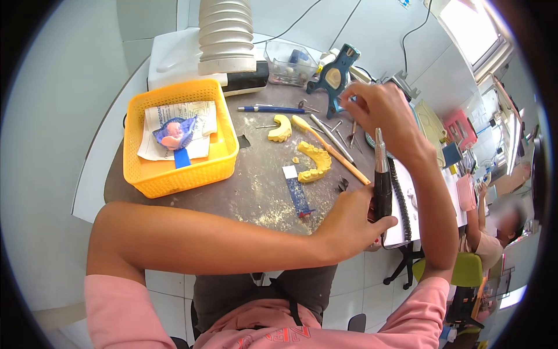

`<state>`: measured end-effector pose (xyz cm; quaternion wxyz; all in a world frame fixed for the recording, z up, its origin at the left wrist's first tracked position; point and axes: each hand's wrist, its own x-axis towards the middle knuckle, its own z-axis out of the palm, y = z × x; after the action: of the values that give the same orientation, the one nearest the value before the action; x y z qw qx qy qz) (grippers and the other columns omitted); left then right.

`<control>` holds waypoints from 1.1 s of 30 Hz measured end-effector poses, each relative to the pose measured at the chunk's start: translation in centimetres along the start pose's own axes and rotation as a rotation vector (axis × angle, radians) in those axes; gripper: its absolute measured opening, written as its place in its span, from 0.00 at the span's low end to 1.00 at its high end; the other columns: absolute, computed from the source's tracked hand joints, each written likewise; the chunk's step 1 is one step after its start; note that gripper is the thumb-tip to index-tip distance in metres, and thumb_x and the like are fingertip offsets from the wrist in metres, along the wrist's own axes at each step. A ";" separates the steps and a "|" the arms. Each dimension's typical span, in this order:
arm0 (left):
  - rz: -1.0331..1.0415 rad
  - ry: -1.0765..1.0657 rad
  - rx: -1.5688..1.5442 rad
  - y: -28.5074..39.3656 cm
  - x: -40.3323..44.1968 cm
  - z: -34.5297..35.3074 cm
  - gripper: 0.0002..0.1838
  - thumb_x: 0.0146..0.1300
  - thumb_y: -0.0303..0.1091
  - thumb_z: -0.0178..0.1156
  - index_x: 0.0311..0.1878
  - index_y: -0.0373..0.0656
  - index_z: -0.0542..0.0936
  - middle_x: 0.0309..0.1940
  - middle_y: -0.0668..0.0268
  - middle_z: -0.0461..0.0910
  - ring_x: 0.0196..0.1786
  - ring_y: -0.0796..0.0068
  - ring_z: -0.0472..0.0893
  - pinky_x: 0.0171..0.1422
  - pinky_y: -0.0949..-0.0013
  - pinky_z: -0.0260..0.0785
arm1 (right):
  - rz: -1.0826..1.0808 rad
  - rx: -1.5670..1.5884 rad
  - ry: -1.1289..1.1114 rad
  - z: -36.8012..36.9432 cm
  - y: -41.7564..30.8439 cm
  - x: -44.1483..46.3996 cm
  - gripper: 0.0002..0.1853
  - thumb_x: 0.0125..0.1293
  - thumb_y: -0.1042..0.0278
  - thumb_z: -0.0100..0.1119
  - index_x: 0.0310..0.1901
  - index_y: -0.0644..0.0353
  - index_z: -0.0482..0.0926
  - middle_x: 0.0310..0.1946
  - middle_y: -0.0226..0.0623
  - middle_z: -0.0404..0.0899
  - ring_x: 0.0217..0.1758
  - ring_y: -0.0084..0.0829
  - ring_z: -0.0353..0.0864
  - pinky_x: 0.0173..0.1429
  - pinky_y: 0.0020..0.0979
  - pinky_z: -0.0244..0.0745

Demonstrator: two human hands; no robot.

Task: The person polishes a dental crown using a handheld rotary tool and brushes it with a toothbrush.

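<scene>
Left hand grips the handpiece, right hand near its tip.

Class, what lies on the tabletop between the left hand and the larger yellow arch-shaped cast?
In the head view, a small black object lies between the left hand and the larger cast; its exact nature is unclear.

Left hand curled, right hand raised
</scene>
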<state>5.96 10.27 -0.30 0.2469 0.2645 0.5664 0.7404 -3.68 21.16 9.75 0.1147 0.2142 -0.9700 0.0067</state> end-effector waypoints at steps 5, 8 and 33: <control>0.001 0.075 -0.048 -0.5 0.1 0.2 0.18 0.62 0.32 0.68 0.50 0.31 0.76 0.36 0.59 0.84 0.39 0.75 0.84 0.44 0.70 0.79 | -0.339 -0.117 0.083 1.1 -1.0 9.0 0.06 0.63 0.81 0.57 0.38 0.65 0.83 0.31 0.48 0.84 0.34 0.42 0.85 0.41 0.36 0.79; -0.021 0.074 -0.124 -0.5 0.2 0.2 0.18 0.63 0.32 0.67 0.51 0.32 0.76 0.35 0.59 0.84 0.37 0.75 0.84 0.41 0.70 0.80 | -0.198 -0.459 -0.164 0.9 -3.3 13.1 0.08 0.66 0.79 0.58 0.41 0.62 0.86 0.32 0.41 0.86 0.36 0.33 0.86 0.42 0.31 0.80; -0.025 0.055 -0.025 -0.3 0.3 0.1 0.17 0.64 0.33 0.68 0.49 0.33 0.75 0.38 0.60 0.84 0.41 0.76 0.84 0.48 0.71 0.78 | -0.197 0.141 0.154 -5.3 -1.5 9.1 0.09 0.55 0.68 0.64 0.35 0.62 0.79 0.32 0.40 0.84 0.38 0.41 0.83 0.46 0.39 0.80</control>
<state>5.83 10.68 -0.56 0.2439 0.2338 0.5670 0.7512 -9.89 16.31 16.91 0.1734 0.3147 -0.9298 0.0799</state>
